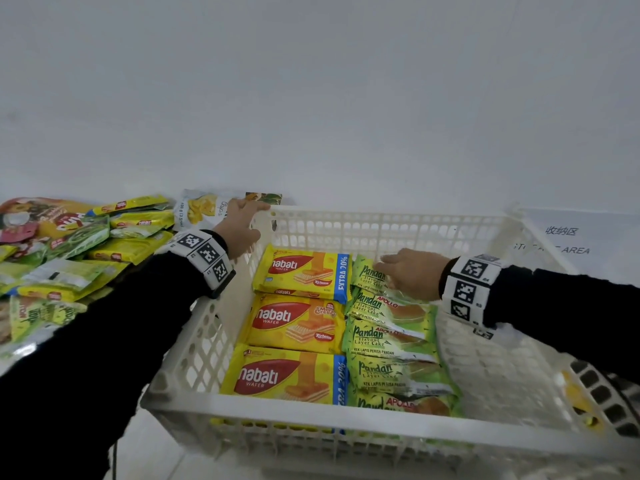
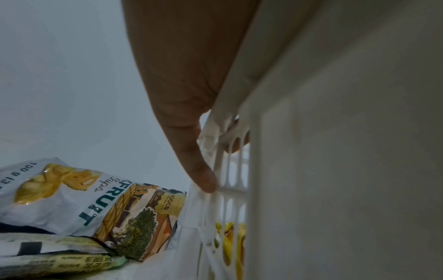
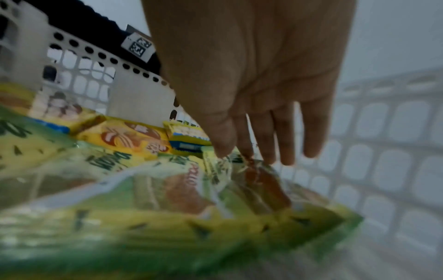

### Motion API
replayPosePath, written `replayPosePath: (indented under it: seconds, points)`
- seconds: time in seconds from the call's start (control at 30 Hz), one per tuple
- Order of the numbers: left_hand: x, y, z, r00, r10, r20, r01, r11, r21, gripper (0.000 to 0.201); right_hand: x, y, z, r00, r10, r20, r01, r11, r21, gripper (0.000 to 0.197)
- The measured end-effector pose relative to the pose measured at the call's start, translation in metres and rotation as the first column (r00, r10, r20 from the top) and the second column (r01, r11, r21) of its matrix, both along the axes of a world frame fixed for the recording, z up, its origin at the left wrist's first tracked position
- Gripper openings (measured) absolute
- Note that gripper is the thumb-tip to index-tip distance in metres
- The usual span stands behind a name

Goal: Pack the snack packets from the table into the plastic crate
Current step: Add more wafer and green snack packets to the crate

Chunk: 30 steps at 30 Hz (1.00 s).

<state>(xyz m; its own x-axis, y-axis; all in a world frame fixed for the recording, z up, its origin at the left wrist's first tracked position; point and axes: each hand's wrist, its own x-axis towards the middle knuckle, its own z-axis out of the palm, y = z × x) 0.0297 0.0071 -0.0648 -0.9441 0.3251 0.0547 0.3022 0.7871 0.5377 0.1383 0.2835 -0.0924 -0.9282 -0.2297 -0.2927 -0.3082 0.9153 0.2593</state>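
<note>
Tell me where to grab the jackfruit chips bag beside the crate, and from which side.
Pinch the jackfruit chips bag at its flat sealed end next to the crate, coming from above with the left hand, which already grips the crate corner right beside it. That end looks flat and thin; the puffed middle would probably slip.

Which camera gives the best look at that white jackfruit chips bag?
The left wrist view: the chips bag lies close and large, its "FRUIT" lettering readable. The head view shows the bag small and far, partly behind the left hand. The right wrist view does not show it.
</note>
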Motion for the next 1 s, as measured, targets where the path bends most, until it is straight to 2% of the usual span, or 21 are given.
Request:
replayPosePath:
  seconds: [0.1, 0.3, 0.4, 0.57, 0.73, 1.0]
  points:
    - [0.000, 0.001, 0.000, 1.000, -0.004, -0.002, 0.004, 1.000, 0.001, 0.055, 0.005, 0.000, -0.017, 0.986, -0.103, 0.130, 0.108, 0.994, -0.028, 0.055]
    - [0.000, 0.000, 0.000, 1.000, -0.009, 0.002, 0.009, 1.000, 0.000, 0.055, 0.009, 0.004, -0.008, 0.979, -0.113, 0.169, 0.137, 0.981, -0.135, 0.059]
    - [0.000, 0.000, 0.000, 1.000, -0.002, 0.002, 0.002, 1.000, 0.003, 0.055, 0.012, 0.008, 0.001, 0.998, -0.037, 0.052, 0.043, 0.992, -0.120, 0.065]
    - [0.001, 0.001, 0.001, 1.000, -0.007, 0.005, 0.007, 1.000, -0.002, 0.056, 0.026, 0.009, -0.003, 0.985, 0.149, 0.083, -0.148, 0.989, -0.018, 0.061]
    - [0.002, 0.001, 0.002, 1.000, -0.006, 0.006, 0.006, 1.000, -0.002, 0.057, 0.023, 0.012, -0.010, 0.990, 0.142, 0.022, -0.143, 0.989, 0.030, 0.065]
    - [0.002, 0.001, 0.003, 1.000, -0.006, 0.002, 0.006, 1.000, -0.028, 0.056, 0.019, 0.013, -0.018, 0.986, 0.154, 0.069, -0.153, 0.988, -0.020, 0.056]
